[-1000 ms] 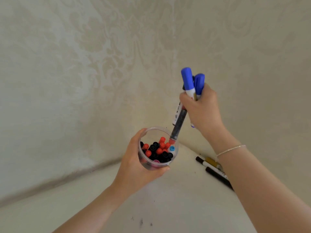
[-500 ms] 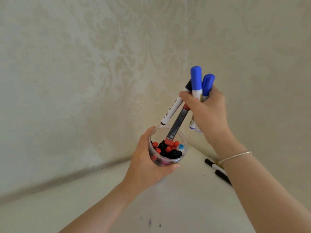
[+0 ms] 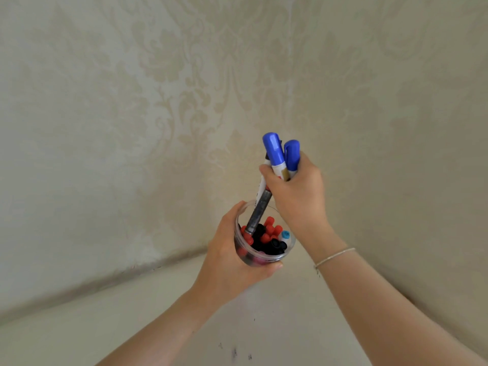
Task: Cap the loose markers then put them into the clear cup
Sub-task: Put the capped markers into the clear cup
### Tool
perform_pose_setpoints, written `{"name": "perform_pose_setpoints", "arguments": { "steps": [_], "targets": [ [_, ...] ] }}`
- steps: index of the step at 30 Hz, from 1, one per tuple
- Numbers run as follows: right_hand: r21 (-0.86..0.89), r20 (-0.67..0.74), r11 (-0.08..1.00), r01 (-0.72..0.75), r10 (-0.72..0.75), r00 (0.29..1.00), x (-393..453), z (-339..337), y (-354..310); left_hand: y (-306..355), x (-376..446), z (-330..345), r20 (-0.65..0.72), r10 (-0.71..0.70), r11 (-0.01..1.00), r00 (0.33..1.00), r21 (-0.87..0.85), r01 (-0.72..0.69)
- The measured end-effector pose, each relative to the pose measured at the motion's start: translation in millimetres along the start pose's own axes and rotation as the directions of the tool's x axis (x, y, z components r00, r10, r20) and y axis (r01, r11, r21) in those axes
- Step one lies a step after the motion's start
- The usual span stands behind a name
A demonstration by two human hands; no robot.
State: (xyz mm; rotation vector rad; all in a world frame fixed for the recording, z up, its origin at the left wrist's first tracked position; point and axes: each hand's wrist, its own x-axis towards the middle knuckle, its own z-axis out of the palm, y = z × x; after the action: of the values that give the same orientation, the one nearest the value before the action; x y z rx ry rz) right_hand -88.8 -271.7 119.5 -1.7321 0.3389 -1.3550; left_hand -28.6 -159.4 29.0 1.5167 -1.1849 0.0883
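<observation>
My left hand point(image 3: 232, 262) grips a clear cup point(image 3: 290, 247) lifted off the table, tilted toward me. Inside it lie several red, black and one light-blue marker ends point(image 3: 269, 235). My right hand point(image 3: 295, 199) is directly above the cup, clenched around a bundle of markers: two with blue caps point(image 3: 274, 149) point up, and a dark-barrelled marker point(image 3: 260, 212) with a red end reaches down into the cup. A white-barrelled marker point(image 3: 261, 187) sits beside it, mostly hidden by my fingers.
A cream table surface point(image 3: 158, 313) runs into a corner of patterned beige wallpaper. Small dark specks point(image 3: 233, 352) mark the table near the front. A thin bracelet point(image 3: 334, 257) circles my right wrist.
My right hand has come down and left toward the cup, pushing the dark marker deeper among the others. The white marker has swung in against the bundle. The markers lying on the table are out of sight.
</observation>
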Motion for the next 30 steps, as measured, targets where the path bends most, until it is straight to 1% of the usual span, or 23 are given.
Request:
{"name": "perform_pose_setpoints", "arguments": {
  "steps": [3,9,15,18,22,24,25,27,30],
  "targets": [
    [-0.003,-0.066,1.000,0.018,-0.018,0.998,-2,5,4,-2,0,-1,-0.008,-0.004,1.000,1.000,0.015,0.004],
    [-0.034,-0.177,0.991,0.127,-0.131,0.975,-3,10,10,-5,1,-2,-0.001,-0.016,1.000,1.000,0.019,0.016],
    [-0.068,-0.203,0.976,0.207,-0.217,0.955,-2,10,12,-4,2,-4,-0.010,0.005,0.999,1.000,0.050,-0.004],
    [-0.076,-0.208,0.973,0.217,-0.228,0.951,0,9,13,-4,2,-4,-0.008,0.009,0.998,1.000,0.070,-0.008],
    [-0.026,-0.219,0.985,0.169,-0.170,0.961,3,3,12,-5,2,-7,-0.018,0.005,0.997,1.000,0.073,-0.003],
    [-0.027,-0.220,0.983,0.182,-0.183,0.958,4,1,13,-3,1,-8,-0.027,0.003,0.997,1.000,0.080,-0.001],
    [-0.044,-0.222,0.978,0.206,-0.211,0.952,3,1,14,-3,2,-8,-0.028,0.003,0.996,1.000,0.087,0.000],
    [-0.106,-0.223,0.948,0.299,-0.316,0.922,0,5,15,-5,2,-6,-0.028,0.002,0.995,1.000,0.102,0.000],
    [-0.196,-0.170,0.886,0.421,-0.453,0.875,-7,15,22,-7,3,-4,-0.039,-0.009,0.995,0.999,0.100,0.013]
  ]
}}
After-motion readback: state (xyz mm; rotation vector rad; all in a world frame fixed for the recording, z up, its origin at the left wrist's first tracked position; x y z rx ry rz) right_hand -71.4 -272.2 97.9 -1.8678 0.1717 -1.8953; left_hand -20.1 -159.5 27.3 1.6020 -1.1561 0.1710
